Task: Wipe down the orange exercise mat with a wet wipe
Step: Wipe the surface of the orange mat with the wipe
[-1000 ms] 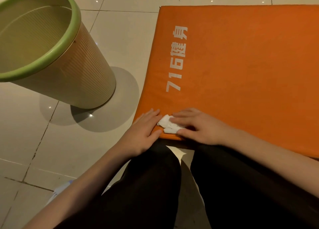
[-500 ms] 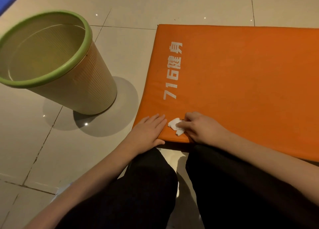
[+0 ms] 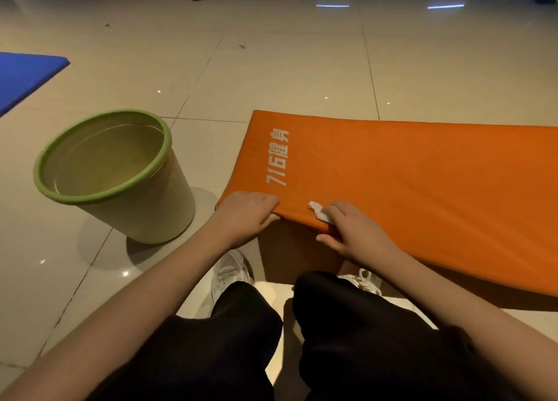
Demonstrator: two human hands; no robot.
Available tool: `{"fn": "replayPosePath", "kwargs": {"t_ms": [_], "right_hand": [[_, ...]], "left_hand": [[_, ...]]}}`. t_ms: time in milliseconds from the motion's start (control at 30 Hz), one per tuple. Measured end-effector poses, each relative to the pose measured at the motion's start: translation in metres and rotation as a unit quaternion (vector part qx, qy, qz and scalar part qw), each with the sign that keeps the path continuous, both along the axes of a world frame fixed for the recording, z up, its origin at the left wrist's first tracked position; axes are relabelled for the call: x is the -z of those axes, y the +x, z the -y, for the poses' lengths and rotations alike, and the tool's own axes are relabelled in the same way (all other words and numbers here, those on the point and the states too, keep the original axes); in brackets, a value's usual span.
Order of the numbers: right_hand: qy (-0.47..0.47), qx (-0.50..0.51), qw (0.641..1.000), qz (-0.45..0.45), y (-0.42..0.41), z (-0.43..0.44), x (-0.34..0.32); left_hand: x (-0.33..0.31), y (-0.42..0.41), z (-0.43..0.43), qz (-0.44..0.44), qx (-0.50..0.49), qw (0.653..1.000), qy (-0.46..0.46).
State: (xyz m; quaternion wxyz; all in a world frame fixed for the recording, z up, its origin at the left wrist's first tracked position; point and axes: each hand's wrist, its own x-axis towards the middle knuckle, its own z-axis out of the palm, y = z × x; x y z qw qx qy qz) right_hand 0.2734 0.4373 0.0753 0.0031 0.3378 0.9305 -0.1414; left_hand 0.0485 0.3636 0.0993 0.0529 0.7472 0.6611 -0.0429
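I note left hand (image 3: pixel 244 216) fingers clamped on orange mat (image 3: pixel 422 189) edge, centre frame; right hand (image 3: pixel 357 234) fingers clamp edge, half-hiding wet wipe (image 3: pixel 319 211); mat cut off right.

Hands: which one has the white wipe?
The right hand holds the wet wipe against the near edge of the orange mat. The left hand only grips the mat's corner, no wipe.

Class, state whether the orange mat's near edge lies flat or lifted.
Lifted: left hand and right hand grip the orange mat at its edge, thumbs underneath.
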Motion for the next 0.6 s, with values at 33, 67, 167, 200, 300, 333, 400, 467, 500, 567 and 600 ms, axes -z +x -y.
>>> {"fn": "replayPosePath", "kwargs": {"t_ms": [33, 67, 167, 200, 300, 333, 400, 467, 500, 567, 600], "right_hand": [[0.017, 0.015, 1.0, -0.013, 0.006, 0.0, -0.008], [0.034, 0.028, 0.999, -0.028, 0.013, 0.001, -0.015], [0.068, 0.045, 0.995, -0.062, 0.033, 0.006, -0.038], [0.074, 0.049, 0.994, -0.062, 0.038, 0.008, -0.046], [0.064, 0.084, 0.993, -0.044, 0.055, 0.014, -0.072], [0.054, 0.098, 0.993, -0.044, 0.062, 0.015, -0.08], [0.03, 0.116, 0.991, -0.051, 0.077, 0.017, -0.097], [0.015, 0.114, 0.992, -0.06, 0.09, 0.017, -0.117], [0.016, 0.107, 0.992, -0.063, 0.095, 0.016, -0.131], [0.032, 0.093, 0.993, -0.064, 0.103, 0.015, -0.168], [0.041, 0.088, 0.993, -0.06, 0.107, 0.016, -0.191]], "left_hand": [[-0.014, 0.003, -0.002, -0.014, 0.008, 1.0, 0.012], [-0.028, 0.007, -0.003, -0.027, 0.016, 0.999, 0.023], [-0.07, 0.022, -0.002, -0.057, 0.039, 0.996, 0.049], [-0.083, 0.027, -0.001, -0.067, 0.045, 0.995, 0.055], [-0.117, 0.041, 0.004, -0.077, 0.048, 0.993, 0.075], [-0.126, 0.045, 0.006, -0.075, 0.046, 0.993, 0.083], [-0.145, 0.053, 0.008, -0.074, 0.044, 0.992, 0.097], [-0.162, 0.061, 0.008, -0.082, 0.046, 0.99, 0.109], [-0.173, 0.065, 0.008, -0.091, 0.045, 0.988, 0.12], [-0.201, 0.072, 0.009, -0.107, 0.041, 0.982, 0.153], [-0.218, 0.074, 0.009, -0.107, 0.04, 0.978, 0.176]]}}
